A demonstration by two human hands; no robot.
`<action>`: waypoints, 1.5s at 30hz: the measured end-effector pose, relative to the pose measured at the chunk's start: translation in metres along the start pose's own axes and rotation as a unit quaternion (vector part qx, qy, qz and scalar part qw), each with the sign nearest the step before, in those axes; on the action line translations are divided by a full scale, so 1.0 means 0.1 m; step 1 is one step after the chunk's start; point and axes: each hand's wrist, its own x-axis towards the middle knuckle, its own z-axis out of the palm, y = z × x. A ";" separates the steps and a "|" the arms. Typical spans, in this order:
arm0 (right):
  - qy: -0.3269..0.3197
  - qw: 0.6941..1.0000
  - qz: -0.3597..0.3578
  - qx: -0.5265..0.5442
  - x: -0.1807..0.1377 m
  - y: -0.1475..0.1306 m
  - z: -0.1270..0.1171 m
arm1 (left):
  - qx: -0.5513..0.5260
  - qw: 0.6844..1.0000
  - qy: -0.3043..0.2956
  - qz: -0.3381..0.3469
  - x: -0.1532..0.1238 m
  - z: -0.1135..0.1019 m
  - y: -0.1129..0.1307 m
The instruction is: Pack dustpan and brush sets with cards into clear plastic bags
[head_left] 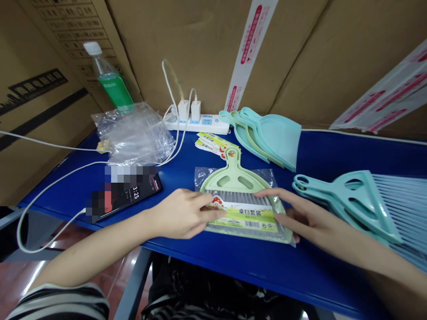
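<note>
A pale green brush and dustpan set in a clear bag (240, 195) lies on the blue table (327, 262), with a yellow-green label card across its front. My left hand (182, 213) rests on the bag's left side, fingers curled, thumb and fingertips pressing the label's left end. My right hand (302, 218) lies along the bag's right edge with its fingers stretched out flat, the index finger across the brush bristles.
Teal dustpans (270, 133) are stacked behind the bag, teal brushes (367, 204) piled at the right. A heap of clear bags (133, 133), a phone (125, 195) on a cable, a power strip (200, 122), loose label cards (213, 143) and a green bottle (111, 82) stand left. Cardboard boxes wall the back.
</note>
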 end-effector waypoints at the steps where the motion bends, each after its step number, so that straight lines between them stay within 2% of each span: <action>1: 0.002 1.000 -0.007 -0.005 0.00 0.01 0.01 | -0.001 1.000 -0.003 -0.002 0.00 0.00 0.00; 6: 0.005 1.000 -0.022 -0.019 0.00 0.00 0.02 | -0.015 1.000 0.003 0.001 0.01 -0.01 0.01; 17: 0.023 0.998 0.041 0.041 -0.03 0.05 -0.05 | -0.054 0.998 0.013 -0.019 0.01 0.02 -0.03; 23: -0.015 0.991 0.045 0.123 -0.06 -0.02 -0.02 | -0.060 0.998 0.016 -0.025 0.01 0.00 -0.02; 25: 0.003 0.990 0.059 0.131 -0.06 -0.01 -0.03 | -0.063 0.998 0.012 -0.030 0.01 0.00 -0.02; 30: 0.131 0.974 0.088 0.163 -0.01 0.05 0.00 | -0.085 0.995 0.014 -0.046 0.03 0.01 0.00; 32: 0.127 0.964 0.072 0.225 0.02 0.03 0.04 | -0.090 0.994 0.025 -0.052 0.04 0.01 0.01; 37: 0.047 0.937 0.022 0.347 0.10 -0.01 0.15 | -0.091 0.994 0.048 -0.047 0.06 0.01 0.03; 41: 0.050 0.926 0.006 0.373 0.14 0.00 0.24 | -0.109 0.993 0.037 -0.035 0.06 0.03 0.03; 45: 0.068 0.935 -0.016 0.349 0.18 -0.01 0.36 | -0.127 0.991 0.033 -0.009 0.08 0.06 0.06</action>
